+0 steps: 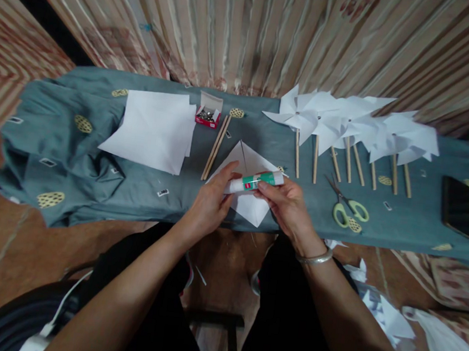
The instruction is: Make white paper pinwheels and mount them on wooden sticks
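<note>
Hanging across the back, a striped curtain (233, 30) is meeting a long table (418, 217) that is wearing a grey-green cloth. At its front edge the work seems to be at a gluing step, probably with the glue being readied rather than spread. A square of white paper (251, 211) is lying there corner-on, lines running across it. Just above it, the left hand (212, 198) is gripping one end of a glue stick (259, 181), thumb and fingers together on it, while the right hand (285, 202) is pinching the other end. Whether the cap is on is impossible to tell. Spreading glue would be calling for a bare tip and one hand freed to steady the sheet.

Around this, a row of white pinwheels (349, 118) is taking up the back right, and a stack of paper (155, 128) is lying to the left. A phone (460, 206) is resting near the right end. Scissors (342, 199) are lying between it and the right hand. Two loose sticks (215, 148) are lying close by the sheet's left side, and could be getting in the way there. Behind them, a small red box (207, 120) is holding metal pieces, likely pins.
</note>
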The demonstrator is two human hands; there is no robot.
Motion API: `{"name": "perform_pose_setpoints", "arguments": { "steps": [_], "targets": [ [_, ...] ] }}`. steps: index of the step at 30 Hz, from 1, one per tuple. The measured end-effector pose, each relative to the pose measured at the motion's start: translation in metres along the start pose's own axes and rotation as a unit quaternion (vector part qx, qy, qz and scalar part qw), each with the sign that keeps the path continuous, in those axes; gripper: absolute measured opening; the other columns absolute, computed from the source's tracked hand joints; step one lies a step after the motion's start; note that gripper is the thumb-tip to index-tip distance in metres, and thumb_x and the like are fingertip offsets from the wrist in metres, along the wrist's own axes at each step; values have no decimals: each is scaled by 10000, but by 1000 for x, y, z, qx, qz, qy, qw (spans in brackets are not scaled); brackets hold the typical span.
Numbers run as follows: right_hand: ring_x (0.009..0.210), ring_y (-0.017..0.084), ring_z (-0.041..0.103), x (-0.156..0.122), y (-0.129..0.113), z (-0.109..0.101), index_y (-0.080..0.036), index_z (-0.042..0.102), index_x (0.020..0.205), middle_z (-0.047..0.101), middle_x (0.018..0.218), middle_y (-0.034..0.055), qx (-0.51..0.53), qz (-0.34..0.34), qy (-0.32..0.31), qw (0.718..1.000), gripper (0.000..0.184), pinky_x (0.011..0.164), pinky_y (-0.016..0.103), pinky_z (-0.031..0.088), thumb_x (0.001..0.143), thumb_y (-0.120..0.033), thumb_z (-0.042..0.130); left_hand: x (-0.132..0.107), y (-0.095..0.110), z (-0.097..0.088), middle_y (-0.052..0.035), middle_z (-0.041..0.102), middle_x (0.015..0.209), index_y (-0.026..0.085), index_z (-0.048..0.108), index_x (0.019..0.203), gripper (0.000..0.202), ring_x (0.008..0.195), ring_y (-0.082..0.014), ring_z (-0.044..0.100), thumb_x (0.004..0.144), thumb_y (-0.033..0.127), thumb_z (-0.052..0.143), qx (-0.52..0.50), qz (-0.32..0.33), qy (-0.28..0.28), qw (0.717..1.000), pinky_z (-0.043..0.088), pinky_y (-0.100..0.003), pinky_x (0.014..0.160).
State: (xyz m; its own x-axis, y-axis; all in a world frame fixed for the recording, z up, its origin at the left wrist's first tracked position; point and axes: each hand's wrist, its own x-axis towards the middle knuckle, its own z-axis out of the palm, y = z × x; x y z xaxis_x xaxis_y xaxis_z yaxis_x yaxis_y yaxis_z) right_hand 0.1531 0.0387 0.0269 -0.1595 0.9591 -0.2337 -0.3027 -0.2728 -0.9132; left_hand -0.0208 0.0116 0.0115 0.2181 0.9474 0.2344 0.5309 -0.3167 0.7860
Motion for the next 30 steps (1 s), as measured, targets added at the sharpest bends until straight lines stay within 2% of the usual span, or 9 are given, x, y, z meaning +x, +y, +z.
{"name": "perform_pose_setpoints", "arguments": {
  "steps": [7, 15, 20, 23, 25, 26, 28, 30],
  "targets": [
    [649, 106, 658, 0, 2, -2, -194, 712, 757, 729, 731, -23, -8, 8, 5, 1000, 316, 632, 218, 561, 555, -360, 889, -5, -1, 1, -124, 626, 1272, 166, 348, 1415, 599, 1166, -226, 597, 836, 84, 474, 41, 13, -2, 999, 464, -407, 1004],
    [619, 117, 665, -4, 9, 6, -176, 682, 749, 725, 705, -19, -33, 33, 2, 999, 366, 596, 223, 549, 528, -382, 889, -11, -1, 1, -160, 628, 1247, 139, 435, 1369, 495, 1138, -243, 608, 876, 137, 480, 26, 34, 3, 999, 480, -418, 988],
    [643, 135, 665, -6, 10, 6, -190, 670, 789, 729, 735, 0, -81, -10, -14, 997, 398, 629, 259, 552, 566, -465, 853, -13, 3, -7, -122, 671, 1193, 159, 586, 1238, 364, 1095, -233, 631, 906, 287, 512, -3, 2, 8, 1000, 492, -366, 964],
    [762, 165, 695, -8, 7, -7, -202, 663, 932, 750, 865, 38, -156, -65, 5, 986, 405, 752, 315, 564, 671, -485, 788, -13, -6, -26, -97, 681, 1190, 161, 606, 1214, 363, 1078, -227, 638, 892, 298, 507, 17, -56, 72, 996, 496, -343, 944],
    [861, 189, 699, -12, 4, -19, -203, 653, 1004, 745, 950, 64, -244, -125, 29, 961, 364, 829, 357, 553, 765, -470, 714, -13, -16, -43, -89, 696, 1141, 152, 599, 1225, 396, 989, -230, 654, 881, 328, 512, 75, -105, 107, 986, 512, -349, 892],
    [894, 201, 696, -14, 3, -25, -202, 652, 1031, 741, 984, 76, -302, -155, 35, 940, 331, 853, 377, 546, 809, -447, 672, -14, -22, -51, -93, 695, 1132, 149, 595, 1234, 409, 970, -232, 653, 876, 328, 513, 113, -127, 116, 979, 508, -357, 890],
    [937, 223, 686, -20, 1, -34, -208, 653, 1078, 731, 1042, 92, -423, -210, 30, 881, 278, 887, 416, 533, 874, -388, 597, -16, -32, -64, -111, 701, 1076, 143, 607, 1223, 411, 952, -257, 643, 851, 301, 532, 197, -154, 118, 961, 501, -389, 887],
    [1009, 246, 665, -26, 2, -39, -213, 648, 1125, 717, 1101, 102, -513, -255, 4, 820, 269, 930, 450, 516, 911, -334, 538, -18, -41, -71, -128, 697, 1067, 136, 624, 1195, 394, 1018, -289, 611, 831, 264, 541, 254, -144, 113, 950, 481, -419, 919]
  ]
}}
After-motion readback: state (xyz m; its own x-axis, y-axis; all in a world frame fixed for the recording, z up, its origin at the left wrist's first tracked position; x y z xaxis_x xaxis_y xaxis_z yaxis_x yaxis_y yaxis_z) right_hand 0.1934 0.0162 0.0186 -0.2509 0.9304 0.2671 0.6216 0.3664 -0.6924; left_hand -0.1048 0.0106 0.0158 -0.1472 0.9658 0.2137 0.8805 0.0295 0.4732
